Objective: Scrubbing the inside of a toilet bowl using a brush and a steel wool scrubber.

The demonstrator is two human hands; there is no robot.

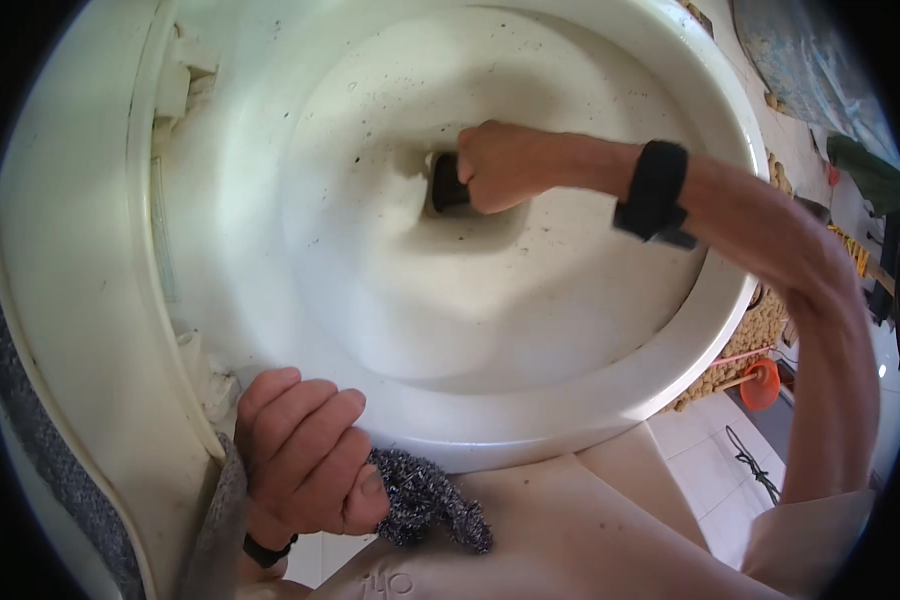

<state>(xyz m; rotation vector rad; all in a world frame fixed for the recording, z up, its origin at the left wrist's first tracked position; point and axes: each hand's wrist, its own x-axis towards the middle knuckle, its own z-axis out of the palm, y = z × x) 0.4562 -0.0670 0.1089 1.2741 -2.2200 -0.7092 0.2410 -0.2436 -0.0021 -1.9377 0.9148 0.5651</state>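
A white ceramic toilet bowl [375,315] fills the middle of the head view, with dark specks on its inner surface. My right hand [499,169] is down inside it, curled over the right side of the dark drain opening [445,184]. Its fingertips are hidden, so I cannot tell whether it holds anything. My left hand [304,457] is closed by the near left rim. From beside its thumb hangs a grey steel wool scourer [431,499], gripped in that hand. Black bands circle both wrists.
The raised toilet seat [75,225] stands at the left, with grey fabric [221,517] along its edge. On the tiled floor at right are a brown textured mat [757,330], an orange plunger [760,384] and a dark cord [754,465]. Plastic sheeting [817,60] lies at upper right.
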